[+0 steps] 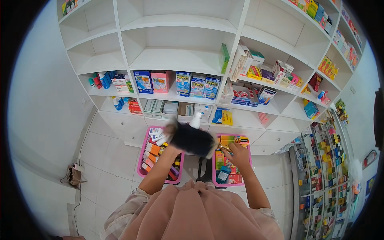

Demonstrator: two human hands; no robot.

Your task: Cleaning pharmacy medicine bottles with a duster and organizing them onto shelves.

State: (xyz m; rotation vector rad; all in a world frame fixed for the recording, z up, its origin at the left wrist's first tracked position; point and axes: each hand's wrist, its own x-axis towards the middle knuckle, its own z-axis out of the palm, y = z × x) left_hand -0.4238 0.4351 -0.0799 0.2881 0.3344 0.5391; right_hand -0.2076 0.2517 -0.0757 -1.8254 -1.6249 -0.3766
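My left hand (173,147), partly hidden and blurred, grips a dark, soft-looking object (193,139) with pale ends; motion blur hides what it is. This object is held above the gap between two pink plastic baskets. My right hand (239,155) pinches a small gold-coloured item (225,147) over the right pink basket (213,168). That basket holds yellow and red boxes and a teal bottle (223,175). Below my left forearm, the left pink basket (139,168) contains orange-and-white boxes (153,148), white bottles and dark bottles. Behind the dark object stands a white bottle (196,120).
White shelving (180,58) with drawers below rises in front of me. Fever-patch boxes (183,84) and other medicine boxes (267,72) stand on it. A glass-fronted display rack (324,168) lines the right. At left, a brown bag (74,174) and a cable lie on the tiled floor.
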